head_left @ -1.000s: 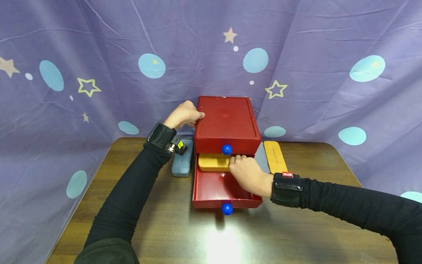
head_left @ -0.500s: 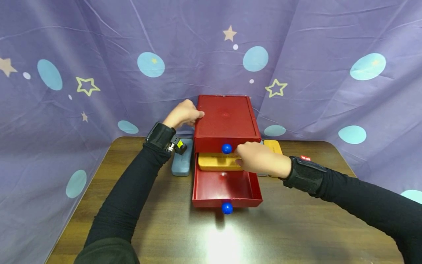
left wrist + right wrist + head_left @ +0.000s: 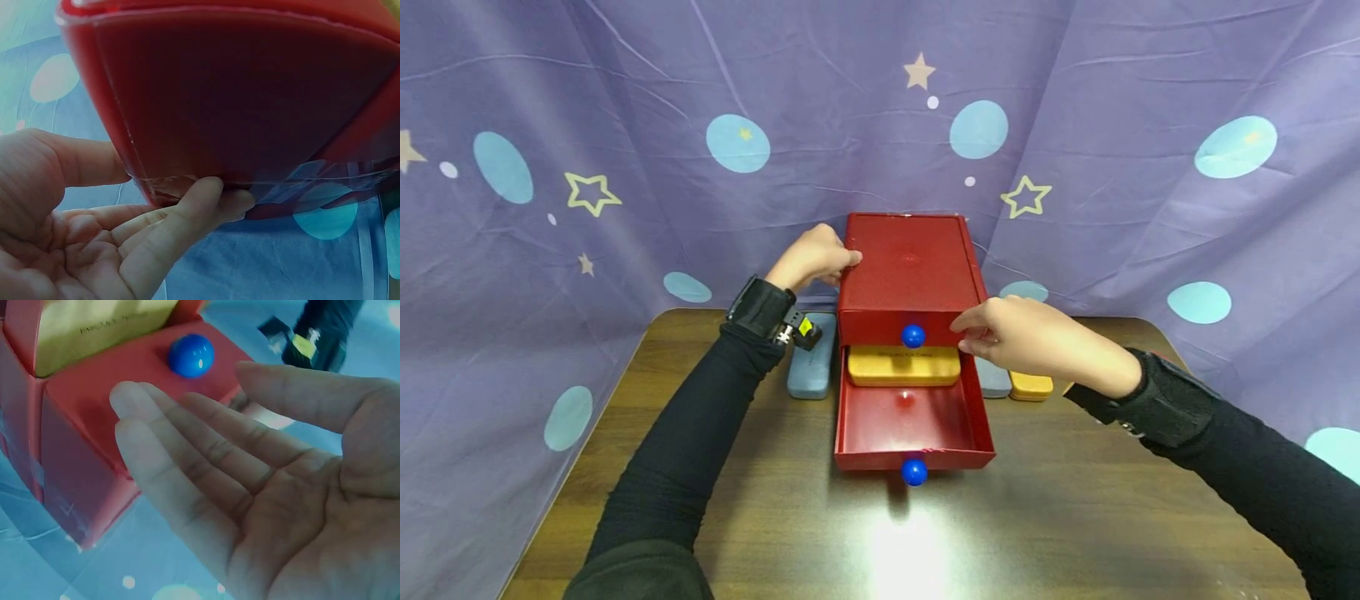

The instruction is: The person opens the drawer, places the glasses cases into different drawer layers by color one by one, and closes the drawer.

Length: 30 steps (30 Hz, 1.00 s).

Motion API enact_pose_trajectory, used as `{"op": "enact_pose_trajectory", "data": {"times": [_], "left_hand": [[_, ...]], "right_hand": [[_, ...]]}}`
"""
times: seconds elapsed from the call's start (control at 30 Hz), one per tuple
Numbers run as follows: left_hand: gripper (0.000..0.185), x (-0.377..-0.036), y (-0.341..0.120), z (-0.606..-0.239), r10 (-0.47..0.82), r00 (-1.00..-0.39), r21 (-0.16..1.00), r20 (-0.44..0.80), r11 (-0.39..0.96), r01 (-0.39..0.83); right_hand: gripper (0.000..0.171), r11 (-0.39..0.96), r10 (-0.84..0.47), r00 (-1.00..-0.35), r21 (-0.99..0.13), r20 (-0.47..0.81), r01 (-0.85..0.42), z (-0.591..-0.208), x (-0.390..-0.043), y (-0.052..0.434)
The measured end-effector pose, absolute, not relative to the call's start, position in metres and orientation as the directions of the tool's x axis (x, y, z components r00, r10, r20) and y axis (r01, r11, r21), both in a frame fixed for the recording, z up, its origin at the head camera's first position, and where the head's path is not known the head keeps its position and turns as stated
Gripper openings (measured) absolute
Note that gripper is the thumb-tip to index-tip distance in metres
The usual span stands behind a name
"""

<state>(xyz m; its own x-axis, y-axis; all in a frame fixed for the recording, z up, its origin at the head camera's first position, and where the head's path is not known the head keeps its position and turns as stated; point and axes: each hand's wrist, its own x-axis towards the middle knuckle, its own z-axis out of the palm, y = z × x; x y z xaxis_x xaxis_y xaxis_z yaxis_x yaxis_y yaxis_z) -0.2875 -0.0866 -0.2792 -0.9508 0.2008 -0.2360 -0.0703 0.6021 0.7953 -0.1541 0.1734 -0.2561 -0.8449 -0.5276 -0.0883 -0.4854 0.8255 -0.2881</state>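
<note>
A red two-drawer box (image 3: pixel 912 265) stands at the back of the table, its lower drawer (image 3: pixel 895 427) pulled out and its upper one pushed in. At the back of the lower drawer lies a yellow oblong case (image 3: pixel 904 367), much like a glasses case. My left hand (image 3: pixel 815 257) grips the box's left side edge; in the left wrist view the thumb (image 3: pixel 94 161) and fingers sit on either side of a corner. Beside the upper drawer's right front corner is my right hand (image 3: pixel 1026 333), holding nothing. Its fingers are nearly straight in the right wrist view, near the blue knob (image 3: pixel 191 355).
A blue-grey case (image 3: pixel 810 362) lies left of the box. On its right are another blue-grey case (image 3: pixel 995 381) and a yellow case (image 3: pixel 1032 386), partly behind my right hand. A purple patterned cloth (image 3: pixel 850 108) hangs behind the wooden table (image 3: pixel 775 500).
My right hand has come up out of the lower drawer, away from the yellow case, and moved right to the upper drawer's corner. The left hand has kept its grip on the box.
</note>
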Motion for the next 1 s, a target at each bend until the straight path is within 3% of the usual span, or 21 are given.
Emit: {"op": "enact_pose_trajectory", "data": {"times": [0.6, 1.0], "left_hand": [[0.035, -0.287, -0.086, -0.279, 0.187, -0.956, 0.778, -0.225, 0.625, -0.061], [0.032, -0.285, -0.086, -0.279, 0.192, -0.955, 0.799, -0.226, 0.597, -0.069]], "right_hand": [[0.035, 0.824, -0.355, -0.935, -0.469, 0.010, -0.318, -0.251, -0.158, 0.231], [0.048, 0.826, -0.245, -0.968, -0.512, 0.049, -0.235, -0.294, -0.173, 0.266]]}}
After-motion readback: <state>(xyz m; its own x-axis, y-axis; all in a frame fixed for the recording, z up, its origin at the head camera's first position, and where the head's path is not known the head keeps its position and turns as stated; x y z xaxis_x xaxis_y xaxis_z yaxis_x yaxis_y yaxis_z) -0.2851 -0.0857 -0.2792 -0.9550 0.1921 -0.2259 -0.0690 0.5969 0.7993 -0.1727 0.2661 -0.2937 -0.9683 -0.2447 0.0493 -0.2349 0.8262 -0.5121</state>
